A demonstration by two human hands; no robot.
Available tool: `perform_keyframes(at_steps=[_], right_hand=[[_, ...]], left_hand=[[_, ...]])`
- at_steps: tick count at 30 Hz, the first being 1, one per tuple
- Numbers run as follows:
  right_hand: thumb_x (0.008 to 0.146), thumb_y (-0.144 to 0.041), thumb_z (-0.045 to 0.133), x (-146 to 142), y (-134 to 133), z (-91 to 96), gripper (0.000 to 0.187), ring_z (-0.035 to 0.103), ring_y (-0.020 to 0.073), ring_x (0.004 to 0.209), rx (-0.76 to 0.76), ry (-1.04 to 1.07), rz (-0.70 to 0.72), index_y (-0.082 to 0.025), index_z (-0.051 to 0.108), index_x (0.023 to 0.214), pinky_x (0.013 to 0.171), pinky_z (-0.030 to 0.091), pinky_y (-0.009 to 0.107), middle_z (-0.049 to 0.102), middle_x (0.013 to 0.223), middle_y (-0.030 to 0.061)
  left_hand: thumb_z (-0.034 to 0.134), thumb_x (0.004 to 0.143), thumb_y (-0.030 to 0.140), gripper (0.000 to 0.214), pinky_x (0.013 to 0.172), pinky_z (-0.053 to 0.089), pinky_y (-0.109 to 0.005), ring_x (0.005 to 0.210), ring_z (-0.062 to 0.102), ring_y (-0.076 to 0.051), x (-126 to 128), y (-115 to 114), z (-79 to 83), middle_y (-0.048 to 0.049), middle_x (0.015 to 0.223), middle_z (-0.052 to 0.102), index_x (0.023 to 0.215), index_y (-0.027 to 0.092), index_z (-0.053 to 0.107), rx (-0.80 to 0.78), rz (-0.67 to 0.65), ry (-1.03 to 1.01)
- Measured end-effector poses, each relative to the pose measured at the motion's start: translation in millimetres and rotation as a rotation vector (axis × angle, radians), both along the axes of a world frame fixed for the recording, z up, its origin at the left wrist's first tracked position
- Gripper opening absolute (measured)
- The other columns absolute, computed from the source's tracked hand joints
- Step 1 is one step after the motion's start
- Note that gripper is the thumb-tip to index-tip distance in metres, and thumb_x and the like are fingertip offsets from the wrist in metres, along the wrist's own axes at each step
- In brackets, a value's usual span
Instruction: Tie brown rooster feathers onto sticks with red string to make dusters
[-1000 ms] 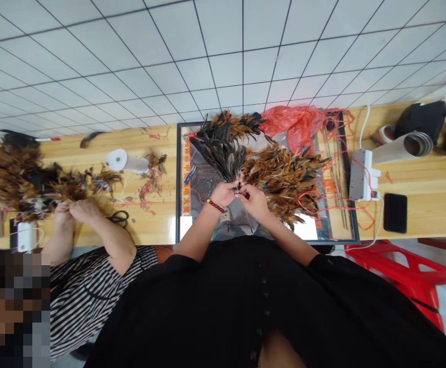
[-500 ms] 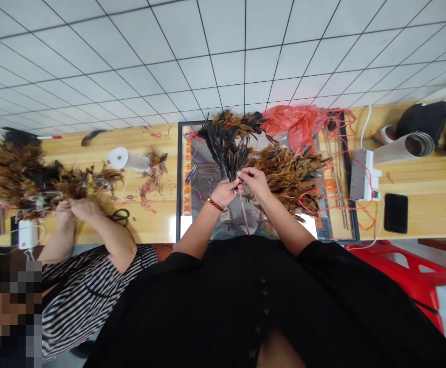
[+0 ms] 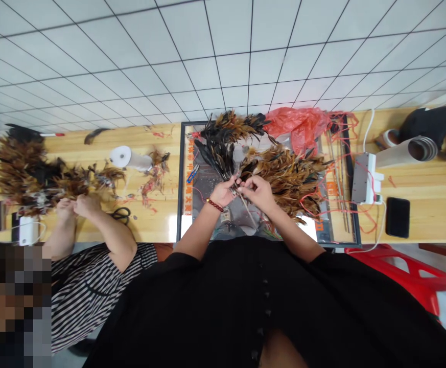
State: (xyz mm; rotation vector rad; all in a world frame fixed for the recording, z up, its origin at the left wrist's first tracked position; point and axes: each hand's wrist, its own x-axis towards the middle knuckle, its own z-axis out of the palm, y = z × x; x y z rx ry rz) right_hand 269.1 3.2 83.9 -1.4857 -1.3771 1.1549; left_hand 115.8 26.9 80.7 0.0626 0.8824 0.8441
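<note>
My left hand [image 3: 224, 193] is closed around a thin stick [image 3: 249, 212], with dark feathers [image 3: 218, 157] fanning away from its upper end. The stick slants down toward my body. Just to the right, my right hand [image 3: 260, 193] has thumb and fingers pinched together near the stick. What those fingertips hold is too small to make out. A large pile of brown feathers [image 3: 294, 176] lies right beside my right hand. Behind the dark feathers rests another brown and black feather bunch [image 3: 241, 125].
Blue snips [image 3: 192, 174] lie left of my hands. Red plastic bag [image 3: 297, 125], thin rods [image 3: 337, 179], a power strip [image 3: 364, 179] and a phone [image 3: 398, 217] are on the right. At left, a co-worker's hands [image 3: 71, 205] touch feathers near black scissors [image 3: 120, 214] and a white spool [image 3: 121, 157].
The dark feathers in my left hand have tipped to the left, and the stick slants more. My right hand has shifted slightly right and down. The whole view has shifted a little.
</note>
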Motion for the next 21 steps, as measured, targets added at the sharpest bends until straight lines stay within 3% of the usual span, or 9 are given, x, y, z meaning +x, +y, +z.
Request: perform_keyframes(at_steps=[3, 6, 11, 16, 21], right_hand=[[0.074, -0.044, 0.073, -4.6, -20.6, -10.9, 0.028, 0.052, 0.0145, 0.069, -0.007, -0.051, 0.111, -0.02, 0.063, 0.084, 0.068, 0.043, 0.027, 0.059, 0.076, 0.0], [0.086, -0.038, 0.055, -8.5, -26.1, -23.3, 0.018, 0.053, 0.0153, 0.068, -0.104, -0.012, 0.152, -0.021, 0.06, 0.088, 0.068, 0.044, 0.027, 0.059, 0.073, -0.0005], [0.083, -0.028, 0.048, -14.2, -16.1, -33.2, 0.01, 0.058, 0.0183, 0.08, -0.108, -0.087, 0.094, -0.022, 0.057, 0.086, 0.079, 0.047, 0.031, 0.063, 0.085, 0.0028], [0.08, -0.032, 0.057, -26.8, -14.3, -47.1, 0.019, 0.059, 0.0186, 0.073, -0.204, -0.114, 0.111, -0.022, 0.057, 0.096, 0.074, 0.047, 0.032, 0.064, 0.081, 0.0011], [0.082, -0.035, 0.054, -25.1, -16.8, -70.6, 0.016, 0.058, 0.0172, 0.067, -0.311, -0.053, 0.067, -0.021, 0.062, 0.086, 0.071, 0.047, 0.03, 0.063, 0.071, -0.0007]], left_hand=[[0.058, 0.094, 0.021, 0.016, 0.088, 0.056, -0.033, 0.09, 0.072, -0.018, -1.0, 1.4, 2.7, -0.0036, 0.08, 0.068, 0.082, 0.014, 0.064, -0.007, 0.024, -0.007], [0.059, 0.094, 0.021, 0.014, 0.094, 0.054, -0.033, 0.1, 0.071, -0.02, 0.0, 1.3, 3.8, -0.0064, 0.085, 0.071, 0.088, 0.013, 0.069, 0.02, 0.01, -0.01], [0.057, 0.095, 0.019, 0.016, 0.091, 0.054, -0.03, 0.091, 0.072, -0.017, 8.0, 5.6, -4.0, -0.0057, 0.078, 0.069, 0.089, 0.011, 0.069, 0.029, 0.051, 0.0], [0.059, 0.095, 0.019, 0.014, 0.081, 0.056, -0.027, 0.076, 0.069, -0.013, 15.0, 13.3, -22.4, -0.0044, 0.072, 0.069, 0.087, 0.012, 0.068, -0.049, 0.152, 0.105], [0.072, 0.084, 0.015, 0.014, 0.069, 0.053, -0.025, 0.061, 0.063, -0.011, 7.3, 11.2, -45.0, -0.0014, 0.061, 0.062, 0.075, 0.011, 0.063, -0.114, 0.077, 0.354]])
